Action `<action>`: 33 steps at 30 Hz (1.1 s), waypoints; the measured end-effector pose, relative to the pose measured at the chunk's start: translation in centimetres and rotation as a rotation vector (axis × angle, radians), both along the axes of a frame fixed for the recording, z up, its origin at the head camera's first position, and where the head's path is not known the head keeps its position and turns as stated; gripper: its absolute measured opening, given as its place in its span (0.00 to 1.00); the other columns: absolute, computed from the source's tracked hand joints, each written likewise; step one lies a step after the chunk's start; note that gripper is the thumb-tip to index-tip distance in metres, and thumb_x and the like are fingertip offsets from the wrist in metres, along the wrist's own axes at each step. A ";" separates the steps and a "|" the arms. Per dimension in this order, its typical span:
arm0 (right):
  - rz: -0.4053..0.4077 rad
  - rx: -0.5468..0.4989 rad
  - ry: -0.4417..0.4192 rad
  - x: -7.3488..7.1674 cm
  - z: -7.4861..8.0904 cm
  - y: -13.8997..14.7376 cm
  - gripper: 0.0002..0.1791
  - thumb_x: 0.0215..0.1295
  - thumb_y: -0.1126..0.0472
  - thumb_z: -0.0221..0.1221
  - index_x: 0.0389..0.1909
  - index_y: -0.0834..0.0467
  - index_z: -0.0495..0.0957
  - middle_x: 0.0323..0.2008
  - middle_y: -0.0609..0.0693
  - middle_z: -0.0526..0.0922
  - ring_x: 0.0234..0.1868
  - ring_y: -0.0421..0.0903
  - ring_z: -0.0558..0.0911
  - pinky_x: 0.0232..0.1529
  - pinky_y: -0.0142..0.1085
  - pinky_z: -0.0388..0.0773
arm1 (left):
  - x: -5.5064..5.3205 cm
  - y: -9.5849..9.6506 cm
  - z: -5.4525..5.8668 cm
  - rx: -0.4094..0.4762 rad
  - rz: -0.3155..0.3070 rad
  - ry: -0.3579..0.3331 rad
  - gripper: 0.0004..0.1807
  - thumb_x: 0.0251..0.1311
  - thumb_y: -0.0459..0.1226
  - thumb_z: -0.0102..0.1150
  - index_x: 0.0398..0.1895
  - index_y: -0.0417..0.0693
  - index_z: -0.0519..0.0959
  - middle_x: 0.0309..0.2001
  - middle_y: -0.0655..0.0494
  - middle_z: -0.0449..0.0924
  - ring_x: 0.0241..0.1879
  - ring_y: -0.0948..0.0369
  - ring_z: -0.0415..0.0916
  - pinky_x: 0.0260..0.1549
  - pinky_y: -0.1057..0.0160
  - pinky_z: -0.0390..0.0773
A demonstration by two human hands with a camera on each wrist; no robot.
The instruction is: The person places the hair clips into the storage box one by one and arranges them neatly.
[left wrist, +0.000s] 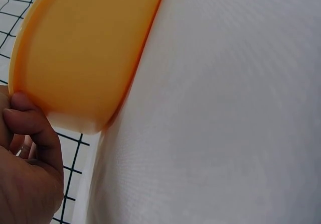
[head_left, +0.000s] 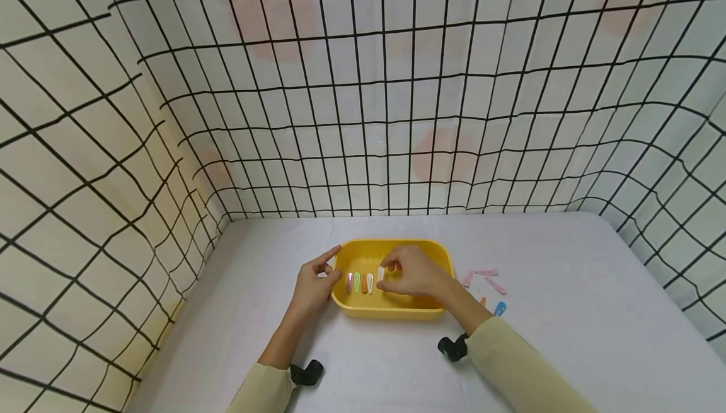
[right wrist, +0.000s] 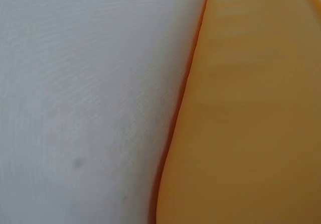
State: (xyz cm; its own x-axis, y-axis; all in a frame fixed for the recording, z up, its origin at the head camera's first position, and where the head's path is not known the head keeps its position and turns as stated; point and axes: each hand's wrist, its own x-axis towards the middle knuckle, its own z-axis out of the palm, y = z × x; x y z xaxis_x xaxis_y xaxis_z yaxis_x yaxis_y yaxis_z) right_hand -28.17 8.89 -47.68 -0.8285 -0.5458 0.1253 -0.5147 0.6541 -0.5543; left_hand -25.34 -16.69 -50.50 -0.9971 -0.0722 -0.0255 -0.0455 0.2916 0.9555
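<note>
A yellow tray (head_left: 391,313) stands on the white-covered table. My left hand (head_left: 312,285) grips its left rim, the thumb over the edge and the fingers outside; the left wrist view shows the same hand (left wrist: 35,158) at the tray's corner. Inside the tray, a row of snap hair clips lies side by side: a pink one (head_left: 349,283), a green one (head_left: 357,282), an orange one (head_left: 364,284) and a white one (head_left: 370,283). Just right of that row, my right hand (head_left: 416,271) pinches another white hair clip (head_left: 380,274) between thumb and fingers. The right wrist view shows only tray wall and cloth.
Right of the tray lie several pink hair clips (head_left: 496,285), a blue clip (head_left: 500,309) and an orange clip (head_left: 483,301) partly hidden by the right forearm. Black wire grid (head_left: 386,116) backed by white cloth encloses the table at the back and sides.
</note>
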 end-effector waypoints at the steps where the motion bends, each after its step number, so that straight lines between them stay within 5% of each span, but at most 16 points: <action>1: 0.002 0.014 0.005 -0.1 -0.1 -0.1 0.24 0.55 0.44 0.72 0.45 0.58 0.88 0.35 0.46 0.84 0.37 0.42 0.78 0.41 0.33 0.77 | 0.0 0.0 0.0 -0.003 0.002 -0.002 0.33 0.57 0.31 0.62 0.68 0.64 0.79 0.30 0.54 0.71 0.13 0.62 0.62 0.12 0.71 0.68; 12: -0.039 0.055 -0.086 -0.8 -1.0 -1.2 0.22 0.51 0.45 0.75 0.43 0.55 0.88 0.33 0.44 0.81 0.37 0.42 0.76 0.43 0.36 0.78 | 0.0 0.1 0.0 0.010 -0.008 0.022 0.33 0.57 0.30 0.61 0.68 0.63 0.79 0.30 0.54 0.70 0.12 0.64 0.61 0.12 0.71 0.68; 33: -0.010 0.076 -0.067 -0.6 -1.8 -1.6 0.20 0.49 0.46 0.76 0.41 0.53 0.89 0.33 0.44 0.80 0.36 0.41 0.75 0.43 0.36 0.76 | 0.1 0.1 0.0 0.011 0.006 0.022 0.32 0.57 0.30 0.61 0.67 0.63 0.80 0.29 0.55 0.70 0.13 0.63 0.61 0.12 0.72 0.67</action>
